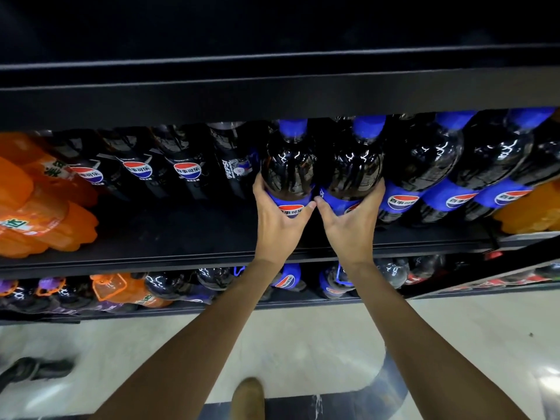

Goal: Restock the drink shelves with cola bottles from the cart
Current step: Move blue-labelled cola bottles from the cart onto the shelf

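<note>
While the left hand curls round the blue label of the first cola bottle, the right hand clasps the second cola bottle touching it, thumbs nearly meeting. Both bottles are upright at the middle shelf. Blue-capped cola bottles stand just right, and black-label cola bottles and orange soda bottles are to the left.

pair: left bottle and right bottle, just beside each other in the middle shelf bay
left hand: grips left bottle, 6 o'clock side
right hand: grips right bottle, 6 o'clock side
cola row: 3 o'clock of pair, just beside right bottle
slim-bottle row: 9 o'clock of pair
fruit-soda bottles: farther out, 9 o'clock
upper shelf: 12 o'clock, over caps
lower shelf: 6 o'clock, behind forearms
</note>
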Available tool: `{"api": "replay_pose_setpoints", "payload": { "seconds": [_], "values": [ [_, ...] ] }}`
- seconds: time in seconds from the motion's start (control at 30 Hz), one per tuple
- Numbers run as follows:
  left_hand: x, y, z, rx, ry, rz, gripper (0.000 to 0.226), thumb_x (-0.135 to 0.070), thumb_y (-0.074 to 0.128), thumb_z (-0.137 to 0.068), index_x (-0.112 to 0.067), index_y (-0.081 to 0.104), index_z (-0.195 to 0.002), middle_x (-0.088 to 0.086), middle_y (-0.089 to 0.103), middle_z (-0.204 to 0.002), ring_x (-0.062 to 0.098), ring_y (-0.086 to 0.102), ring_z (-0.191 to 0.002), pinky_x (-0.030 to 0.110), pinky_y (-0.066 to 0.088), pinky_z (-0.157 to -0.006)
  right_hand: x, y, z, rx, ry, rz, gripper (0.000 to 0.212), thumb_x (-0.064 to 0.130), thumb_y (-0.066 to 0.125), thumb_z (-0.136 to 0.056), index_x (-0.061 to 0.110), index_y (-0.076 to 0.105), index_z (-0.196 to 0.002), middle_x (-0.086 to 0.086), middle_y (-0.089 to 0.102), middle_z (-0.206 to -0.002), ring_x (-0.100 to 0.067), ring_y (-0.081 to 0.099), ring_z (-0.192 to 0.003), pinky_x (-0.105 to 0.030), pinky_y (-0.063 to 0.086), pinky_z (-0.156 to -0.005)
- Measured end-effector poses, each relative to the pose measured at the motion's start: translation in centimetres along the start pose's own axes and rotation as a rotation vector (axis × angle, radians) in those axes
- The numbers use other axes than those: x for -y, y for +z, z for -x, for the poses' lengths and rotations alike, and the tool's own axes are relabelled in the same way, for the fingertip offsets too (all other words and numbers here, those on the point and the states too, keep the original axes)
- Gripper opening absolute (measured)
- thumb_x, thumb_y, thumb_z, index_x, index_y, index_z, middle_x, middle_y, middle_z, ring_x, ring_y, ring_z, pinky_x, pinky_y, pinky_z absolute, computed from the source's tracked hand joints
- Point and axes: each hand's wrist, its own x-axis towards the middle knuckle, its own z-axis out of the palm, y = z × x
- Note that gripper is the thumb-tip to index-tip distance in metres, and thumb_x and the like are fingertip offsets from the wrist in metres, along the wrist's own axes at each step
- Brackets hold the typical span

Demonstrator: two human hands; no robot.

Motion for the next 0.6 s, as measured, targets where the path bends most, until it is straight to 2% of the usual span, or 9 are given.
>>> {"api": "replay_pose_setpoints", "payload": {
  "seconds": [0.03,0.1,0.2,0.3,0.37,0.43,0.53,0.6],
  "values": [
    [0.2,0.0,-0.1,0.009,-0.001,-0.008,0.096,-0.013,0.080,-0.075,-0.022,0.013,-0.144,-0.007,0.033,-0.141,-0.011,0.035,-0.127,0.007,0.029,-0.105,-0.2,0.1,0.0,-0.001,-0.007,-0.001,0.097,0.013,0.083,-0.073,-0.002,0.019,-0.145,0.002,0.030,-0.137,0.014,0.027,-0.120,0.003,0.018,-0.100],
    [0.4,-0.1,-0.3,0.033,0.017,-0.041,0.097,-0.015,0.077,-0.077,-0.013,0.011,-0.147,-0.001,0.031,-0.145,-0.002,0.034,-0.132,0.011,0.028,-0.108,-0.3,0.3,0.0,0.004,-0.013,-0.002,0.098,0.011,0.081,-0.076,-0.003,0.015,-0.146,0.001,0.026,-0.138,0.013,0.025,-0.123,0.002,0.017,-0.102],
    [0.7,-1.0,-0.5,0.119,0.084,-0.119,0.096,-0.015,0.072,-0.079,-0.009,0.005,-0.148,0.009,0.027,-0.150,0.008,0.031,-0.138,0.018,0.027,-0.113,-0.3,-0.1,0.2,0.031,-0.025,0.025,0.096,0.007,0.077,-0.078,-0.006,0.011,-0.146,-0.005,0.023,-0.142,0.005,0.024,-0.129,-0.003,0.019,-0.106],
    [1.3,-1.8,-0.1,0.183,0.073,-0.173,0.098,-0.004,0.070,-0.080,-0.007,0.002,-0.149,0.012,0.023,-0.151,0.009,0.029,-0.140,0.024,0.030,-0.114,-1.1,-0.9,1.1,0.098,0.000,0.044,0.098,0.008,0.076,-0.079,-0.003,0.008,-0.148,-0.009,0.020,-0.149,-0.016,0.023,-0.142,-0.029,0.024,-0.118],
    [1.9,-2.1,0.4,0.187,0.016,-0.204,0.091,-0.002,0.071,-0.080,-0.006,0.009,-0.148,0.013,0.028,-0.148,0.017,0.034,-0.138,0.034,0.034,-0.114,-1.6,-1.0,2.3,0.127,0.102,0.024,0.097,0.010,0.075,-0.081,0.002,0.008,-0.150,-0.008,0.019,-0.154,-0.018,0.022,-0.144,-0.035,0.022,-0.119],
    [2.6,-2.4,0.8,0.194,-0.018,-0.219,0.081,-0.005,0.070,-0.082,-0.007,0.019,-0.144,0.011,0.035,-0.142,0.019,0.039,-0.134,0.039,0.035,-0.112,-2.2,-0.9,2.9,0.128,0.183,0.010,0.090,0.011,0.074,-0.082,0.005,0.016,-0.149,-0.006,0.025,-0.153,-0.015,0.026,-0.142,-0.027,0.023,-0.118],
    [2.7,-2.3,0.7,0.192,-0.044,-0.225,0.078,-0.011,0.073,-0.081,-0.013,0.024,-0.141,0.006,0.039,-0.139,0.016,0.041,-0.131,0.034,0.037,-0.111,-2.7,-0.6,2.7,0.052,0.193,0.027,0.077,0.012,0.076,-0.080,0.004,0.032,-0.144,-0.005,0.038,-0.141,-0.011,0.038,-0.130,-0.003,0.024,-0.103],
    [2.6,-1.9,0.6,0.166,-0.059,-0.227,0.079,-0.013,0.076,-0.079,-0.013,0.026,-0.139,0.005,0.039,-0.137,0.017,0.042,-0.129,0.030,0.038,-0.109,-2.6,-0.4,2.5,-0.012,0.184,0.032,0.074,0.013,0.078,-0.079,0.003,0.038,-0.140,-0.005,0.042,-0.134,-0.008,0.041,-0.124,0.003,0.024,-0.097]
  ]
}}
